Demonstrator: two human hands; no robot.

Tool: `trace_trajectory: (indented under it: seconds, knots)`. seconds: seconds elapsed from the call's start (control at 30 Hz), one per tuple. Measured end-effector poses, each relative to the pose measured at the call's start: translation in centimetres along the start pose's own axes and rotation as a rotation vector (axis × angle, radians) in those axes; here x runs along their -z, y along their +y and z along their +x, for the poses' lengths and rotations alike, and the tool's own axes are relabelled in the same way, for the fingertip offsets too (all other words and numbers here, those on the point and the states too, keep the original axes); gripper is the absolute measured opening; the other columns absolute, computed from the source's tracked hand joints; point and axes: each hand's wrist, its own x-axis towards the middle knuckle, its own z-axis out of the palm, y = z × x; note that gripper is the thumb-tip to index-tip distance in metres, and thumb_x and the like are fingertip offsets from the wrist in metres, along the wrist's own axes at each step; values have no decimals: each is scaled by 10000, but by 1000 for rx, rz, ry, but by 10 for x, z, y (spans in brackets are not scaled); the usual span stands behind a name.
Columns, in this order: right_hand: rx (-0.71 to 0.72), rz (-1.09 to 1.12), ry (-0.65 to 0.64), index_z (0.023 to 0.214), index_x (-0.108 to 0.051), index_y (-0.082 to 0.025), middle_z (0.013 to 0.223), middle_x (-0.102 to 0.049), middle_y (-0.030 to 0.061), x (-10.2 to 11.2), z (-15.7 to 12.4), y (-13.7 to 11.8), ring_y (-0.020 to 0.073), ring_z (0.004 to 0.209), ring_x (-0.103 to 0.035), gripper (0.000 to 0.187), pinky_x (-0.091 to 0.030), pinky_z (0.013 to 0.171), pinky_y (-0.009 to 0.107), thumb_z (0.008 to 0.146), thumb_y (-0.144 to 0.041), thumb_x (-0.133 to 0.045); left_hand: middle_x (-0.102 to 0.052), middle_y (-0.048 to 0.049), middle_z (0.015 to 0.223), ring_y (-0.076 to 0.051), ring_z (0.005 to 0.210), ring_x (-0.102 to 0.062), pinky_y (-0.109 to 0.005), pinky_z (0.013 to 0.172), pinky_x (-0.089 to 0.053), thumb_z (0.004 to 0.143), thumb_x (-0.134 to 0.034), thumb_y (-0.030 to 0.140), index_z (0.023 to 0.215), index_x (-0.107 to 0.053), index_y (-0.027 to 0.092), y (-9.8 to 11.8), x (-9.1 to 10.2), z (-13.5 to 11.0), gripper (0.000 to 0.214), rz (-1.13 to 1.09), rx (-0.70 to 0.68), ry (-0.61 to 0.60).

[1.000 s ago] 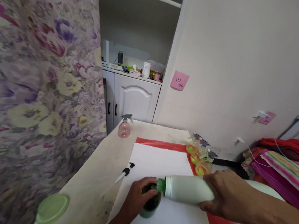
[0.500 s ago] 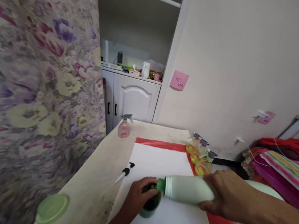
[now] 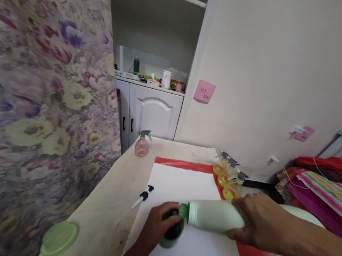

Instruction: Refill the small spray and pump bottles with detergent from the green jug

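Observation:
My right hand (image 3: 255, 222) grips a large pale green bottle (image 3: 212, 215), tipped nearly level with its mouth to the left. A green spout (image 3: 184, 211) at that mouth reaches the top of a dark green bottle (image 3: 171, 236). My left hand (image 3: 163, 220) is wrapped around the upper part of this small bottle, which stands on the white sheet (image 3: 185, 183). Whether liquid flows between them I cannot tell. To the left of my left hand lies a pump head (image 3: 144, 196) with a white tube, black at its top.
A pink spray bottle (image 3: 141, 146) stands at the table's far left. Several yellow spray bottles (image 3: 233, 188) line the right edge. A pale green lid (image 3: 60, 238) lies at the near left. A floral curtain (image 3: 52, 117) hangs beside the table.
The view has shifted very slightly. Both hands and the two bottles they hold stay in almost the same place.

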Motion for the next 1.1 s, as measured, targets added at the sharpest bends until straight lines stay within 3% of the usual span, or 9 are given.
trace_trajectory:
  seconds: [1.1]
  knots:
    - [-5, 11, -38, 769, -696, -208, 724, -740, 97, 6, -2, -5, 265, 658, -672, 241, -315, 543, 312, 673, -427, -669, -763, -51, 1032, -243, 1010, -663, -367, 953, -479, 710, -672, 219, 927, -733, 241, 2, -1, 0, 226, 12, 1, 3]
